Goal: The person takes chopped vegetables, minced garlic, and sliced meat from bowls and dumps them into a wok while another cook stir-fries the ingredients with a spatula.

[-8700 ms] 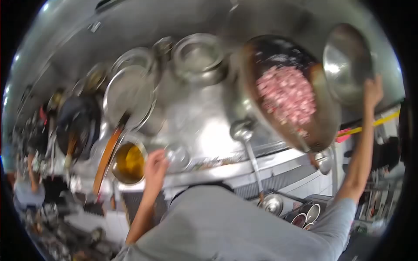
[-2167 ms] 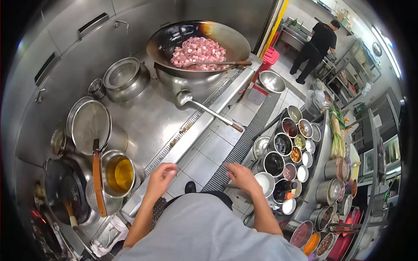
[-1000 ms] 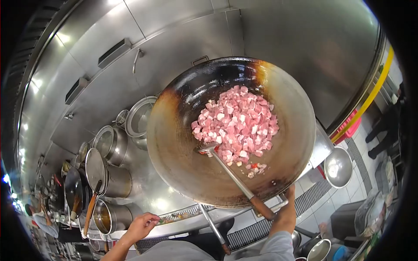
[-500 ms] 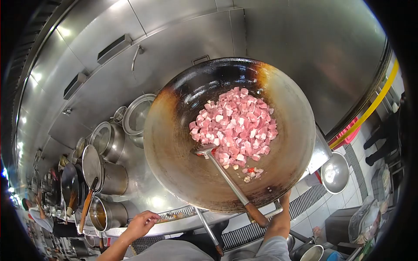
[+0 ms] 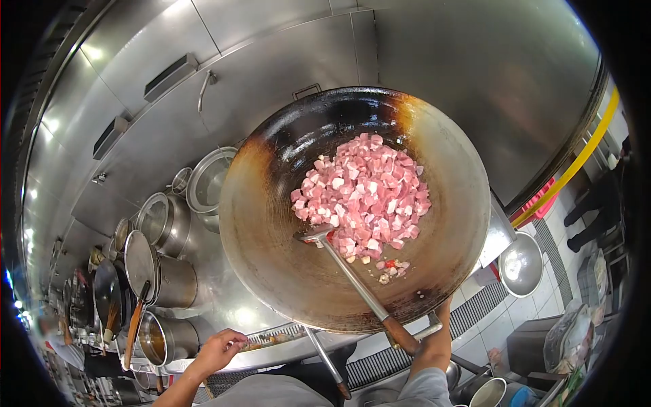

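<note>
Fingers (image 5: pixel 235 336) of the left hand (image 5: pixel 214 353): loosely bent, released, nothing seen in them; they sit by the front edge of the counter (image 5: pixel 241 313), below and left of the wok (image 5: pixel 254 224). Right hand (image 5: pixel 442 313): partly hidden beneath the wok's front rim, so cannot tell whether it is clenched or grasping; a metal bar (image 5: pixel 428 331) is just beside it.

Spatula (image 5: pixel 358 283) lies in the wok, long axis slanting from blade at upper left to wooden grip at lower right. Grip overhangs the rim, close to the right wrist; right hand is the nearer of the 2. From the left fingers, the shaft is up and to the right, well apart.

Blade touches the lower left edge of 1 heap of diced raw meat (image 5: pixel 366 193). 1 ladle (image 5: pixel 325 359) angles down below the wok, between the 2 hands. 1 pot (image 5: pixel 178 339) stands left of the left hand; 1 metal bowl (image 5: pixel 521 266) lies beyond the wok's right side.
</note>
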A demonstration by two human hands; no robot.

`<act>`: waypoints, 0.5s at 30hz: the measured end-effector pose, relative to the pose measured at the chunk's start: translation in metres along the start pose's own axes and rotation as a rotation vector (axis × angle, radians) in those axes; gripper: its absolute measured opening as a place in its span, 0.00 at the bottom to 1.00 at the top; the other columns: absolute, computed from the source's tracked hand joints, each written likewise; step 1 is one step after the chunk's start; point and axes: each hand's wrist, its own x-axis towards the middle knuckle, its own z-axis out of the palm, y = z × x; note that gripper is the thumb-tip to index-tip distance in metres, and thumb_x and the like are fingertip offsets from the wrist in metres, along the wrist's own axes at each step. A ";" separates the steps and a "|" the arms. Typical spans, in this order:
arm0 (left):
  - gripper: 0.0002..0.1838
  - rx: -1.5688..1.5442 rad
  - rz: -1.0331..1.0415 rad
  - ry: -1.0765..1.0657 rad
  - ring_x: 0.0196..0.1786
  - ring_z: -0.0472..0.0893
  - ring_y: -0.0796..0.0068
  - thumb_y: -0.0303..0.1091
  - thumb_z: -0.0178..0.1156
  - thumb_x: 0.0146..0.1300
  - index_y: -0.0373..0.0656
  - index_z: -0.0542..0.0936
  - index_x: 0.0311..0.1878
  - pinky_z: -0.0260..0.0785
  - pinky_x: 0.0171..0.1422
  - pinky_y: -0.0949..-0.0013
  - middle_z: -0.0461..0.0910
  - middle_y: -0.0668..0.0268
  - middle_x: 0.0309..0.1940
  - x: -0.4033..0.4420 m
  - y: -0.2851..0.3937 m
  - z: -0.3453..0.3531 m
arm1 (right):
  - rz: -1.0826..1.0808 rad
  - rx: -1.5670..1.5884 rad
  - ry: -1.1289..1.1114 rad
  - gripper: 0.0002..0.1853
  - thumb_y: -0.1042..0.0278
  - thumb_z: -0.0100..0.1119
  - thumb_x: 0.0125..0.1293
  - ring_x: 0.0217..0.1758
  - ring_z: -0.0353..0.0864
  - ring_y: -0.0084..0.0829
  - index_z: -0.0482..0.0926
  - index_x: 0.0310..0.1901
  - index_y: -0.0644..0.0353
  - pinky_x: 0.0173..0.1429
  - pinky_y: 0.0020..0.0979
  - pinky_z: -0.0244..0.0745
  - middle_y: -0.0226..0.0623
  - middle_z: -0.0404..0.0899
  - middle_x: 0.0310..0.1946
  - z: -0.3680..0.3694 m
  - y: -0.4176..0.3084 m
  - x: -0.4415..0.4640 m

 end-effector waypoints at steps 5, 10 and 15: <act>0.08 0.002 -0.010 0.016 0.41 0.84 0.62 0.31 0.62 0.67 0.43 0.84 0.48 0.77 0.45 0.64 0.85 0.60 0.41 -0.004 -0.008 -0.003 | -0.003 -0.002 0.001 0.32 0.60 0.55 0.70 0.49 0.79 0.41 0.57 0.72 0.56 0.48 0.46 0.81 0.45 0.75 0.55 0.001 0.001 -0.002; 0.08 0.006 -0.033 0.010 0.41 0.84 0.62 0.31 0.63 0.67 0.42 0.84 0.47 0.78 0.45 0.64 0.85 0.59 0.42 -0.007 -0.012 -0.001 | -0.008 0.000 0.002 0.32 0.60 0.55 0.70 0.49 0.79 0.41 0.58 0.72 0.56 0.48 0.45 0.81 0.44 0.75 0.55 0.003 0.001 -0.004; 0.09 -0.011 -0.057 -0.002 0.41 0.84 0.62 0.31 0.62 0.68 0.41 0.85 0.48 0.78 0.46 0.64 0.85 0.59 0.43 -0.006 -0.014 0.002 | -0.011 0.001 0.007 0.31 0.60 0.55 0.70 0.48 0.79 0.41 0.58 0.72 0.56 0.47 0.45 0.81 0.44 0.75 0.55 0.000 0.000 -0.005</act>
